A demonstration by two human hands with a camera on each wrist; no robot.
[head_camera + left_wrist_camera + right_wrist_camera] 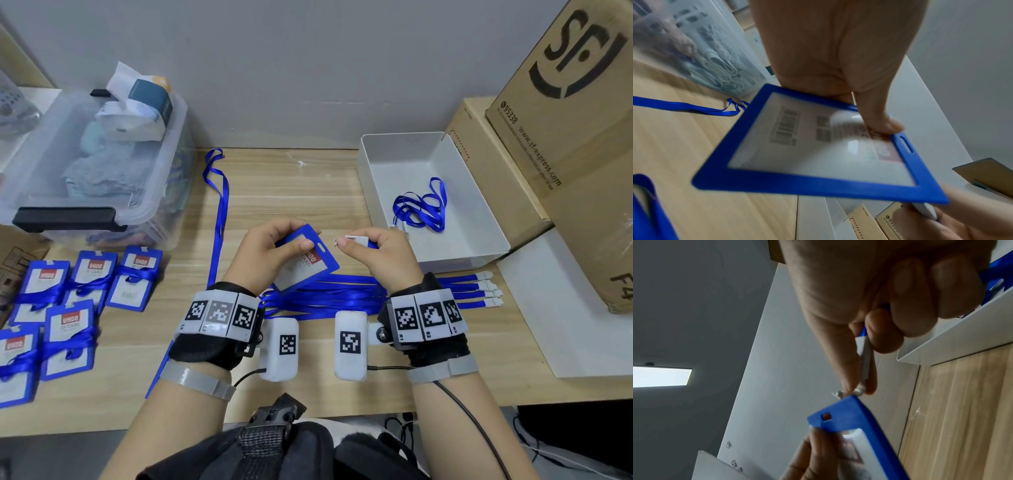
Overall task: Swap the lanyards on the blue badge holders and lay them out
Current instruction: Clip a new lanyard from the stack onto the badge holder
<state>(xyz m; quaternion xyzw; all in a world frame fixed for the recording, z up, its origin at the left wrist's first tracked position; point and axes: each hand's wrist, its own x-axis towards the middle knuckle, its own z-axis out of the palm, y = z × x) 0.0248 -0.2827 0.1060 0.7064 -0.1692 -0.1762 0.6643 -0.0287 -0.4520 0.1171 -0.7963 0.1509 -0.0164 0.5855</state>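
Observation:
My left hand (pixel 274 251) grips a blue badge holder (pixel 306 262) above the table, thumb pressed on its clear front (pixel 818 146), slot end (pixel 906 145) toward my right hand. My right hand (pixel 371 253) pinches the white clip (pixel 354 240) of a blue lanyard between thumb and forefinger. In the right wrist view the white clip (pixel 864 368) hangs just off the badge holder (pixel 859 420) at its top corner, apart from the slot. Several blue lanyards (pixel 325 294) lie side by side on the table under my hands, their white clips (pixel 489 287) pointing right.
Several badge holders wrapped in blue lanyards (pixel 68 294) lie at the left. A clear storage bin (pixel 92 164) stands behind them. One loose lanyard (pixel 219 212) trails over the table. A white tray (pixel 479 219) at the right holds a coiled lanyard (pixel 423 207). Cardboard boxes (pixel 575 137) stand far right.

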